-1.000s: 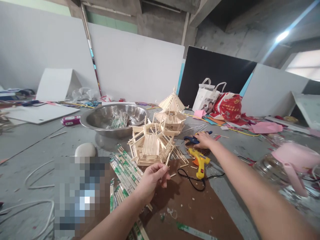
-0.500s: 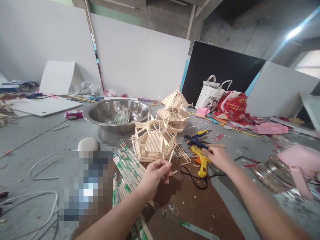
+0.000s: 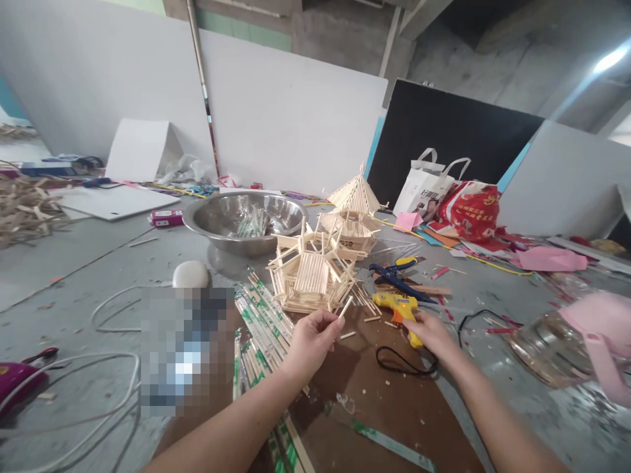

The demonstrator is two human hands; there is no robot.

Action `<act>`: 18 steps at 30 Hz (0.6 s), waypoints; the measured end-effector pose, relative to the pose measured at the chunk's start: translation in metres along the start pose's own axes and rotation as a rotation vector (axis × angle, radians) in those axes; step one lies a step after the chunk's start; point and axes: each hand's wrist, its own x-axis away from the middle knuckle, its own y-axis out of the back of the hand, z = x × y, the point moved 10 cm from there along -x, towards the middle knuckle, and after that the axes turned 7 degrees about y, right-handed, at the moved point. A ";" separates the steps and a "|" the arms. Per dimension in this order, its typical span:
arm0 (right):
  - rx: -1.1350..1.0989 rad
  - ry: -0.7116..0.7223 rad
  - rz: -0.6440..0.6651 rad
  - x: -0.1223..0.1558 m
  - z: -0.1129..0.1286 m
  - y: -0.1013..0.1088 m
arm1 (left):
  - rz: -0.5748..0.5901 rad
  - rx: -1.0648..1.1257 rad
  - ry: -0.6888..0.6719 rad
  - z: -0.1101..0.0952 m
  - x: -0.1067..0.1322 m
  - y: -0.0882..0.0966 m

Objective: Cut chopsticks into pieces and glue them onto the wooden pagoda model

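Between thumb and fingers, my left hand (image 3: 315, 338) pinches a short wooden stick (image 3: 346, 307). Just beyond it stands a small pavilion-like frame (image 3: 310, 272) built of wooden sticks. My right hand (image 3: 431, 334) is closed on the handle of a yellow glue gun (image 3: 398, 309), whose nozzle points left. Behind the glue gun lie blue-handled pliers (image 3: 401, 276) with yellow on one grip. A second stick model with a pointed roof (image 3: 353, 197) rises behind the first. Wrapped bundles of sticks (image 3: 263, 318) lie left of my left hand.
A steel basin (image 3: 246, 223) with packaged sticks stands at the back left. At the right is a clear jug with a pink lid (image 3: 586, 328). A black cord (image 3: 404, 369) loops over the brown board (image 3: 394, 427). Bags (image 3: 468, 210) and paper scraps lie behind, a white cable (image 3: 116, 328) on the left.
My right hand has left the pliers and taken the glue gun by its handle, turning it. The pliers now lie on the floor. My left hand still holds the stick.
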 end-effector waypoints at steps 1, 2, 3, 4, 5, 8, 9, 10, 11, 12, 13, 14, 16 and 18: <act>-0.069 0.010 0.003 0.001 0.000 -0.002 | 0.000 -0.004 -0.002 -0.001 0.000 0.000; -0.129 0.022 0.003 0.003 0.001 -0.002 | 0.001 -0.009 -0.004 -0.001 0.001 -0.001; -0.174 0.035 0.002 0.005 0.004 -0.003 | 0.005 -0.016 -0.004 -0.002 0.001 -0.001; -0.227 0.044 0.002 0.007 0.006 -0.002 | 0.008 -0.025 -0.004 -0.002 0.002 -0.002; -0.300 0.052 0.004 0.009 0.009 -0.002 | 0.013 -0.035 0.000 -0.001 0.002 -0.003; -0.615 0.070 0.026 0.016 0.021 0.002 | 0.030 -0.063 0.027 0.004 0.001 -0.007; -0.711 0.074 0.039 0.018 0.025 0.004 | 0.034 -0.073 0.038 0.006 0.000 -0.008; -0.776 0.078 0.059 0.021 0.030 0.006 | 0.038 -0.089 0.046 0.009 -0.001 -0.009; -0.806 0.083 0.084 0.023 0.035 0.008 | 0.040 -0.110 0.048 0.011 -0.001 -0.010; -0.821 0.089 0.110 0.025 0.041 0.010 | 0.044 -0.136 0.043 0.012 -0.002 -0.010; -0.828 0.099 0.139 0.028 0.048 0.012 | 0.049 -0.165 0.033 0.013 -0.003 -0.011; -0.821 0.110 0.169 0.030 0.055 0.014 | 0.056 -0.197 0.021 0.014 -0.003 -0.012; -0.801 0.158 0.169 0.034 0.072 0.024 | 0.073 -0.264 -0.002 0.013 -0.002 -0.014; -0.749 0.221 0.183 0.037 0.093 0.032 | 0.098 -0.326 -0.013 0.012 -0.001 -0.017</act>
